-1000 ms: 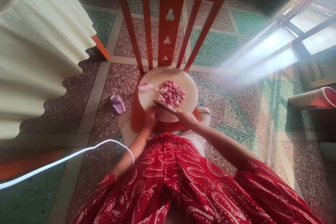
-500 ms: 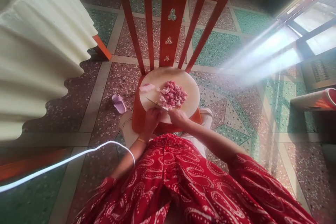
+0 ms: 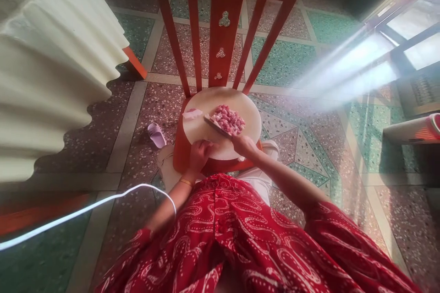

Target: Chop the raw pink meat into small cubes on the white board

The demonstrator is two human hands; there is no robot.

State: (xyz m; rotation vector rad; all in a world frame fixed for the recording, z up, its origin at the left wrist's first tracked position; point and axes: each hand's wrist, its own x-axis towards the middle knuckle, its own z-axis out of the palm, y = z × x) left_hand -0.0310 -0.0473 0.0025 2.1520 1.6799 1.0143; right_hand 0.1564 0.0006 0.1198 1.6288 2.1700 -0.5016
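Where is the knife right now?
The knife is in the right hand, its blade lying across the round cutting board against the near-left edge of the chopped meat.

Round cutting board [image 3: 202, 130] on red chair [image 3: 181, 151]

On the board [image 3: 202, 132], the right hand [image 3: 244, 145] held a knife [image 3: 217, 127] against the meat [image 3: 228, 119]; the left hand [image 3: 200, 153] rested at the board's near edge.

Daylight, bright, entering from window [image 3: 412, 32] up and right of the grip; hazy glare streak across floor [image 3: 292, 59] there. Scalloped shadow far left of grip. Strong wide-angle bending and smeared blur at edges; centre moderately sharp.
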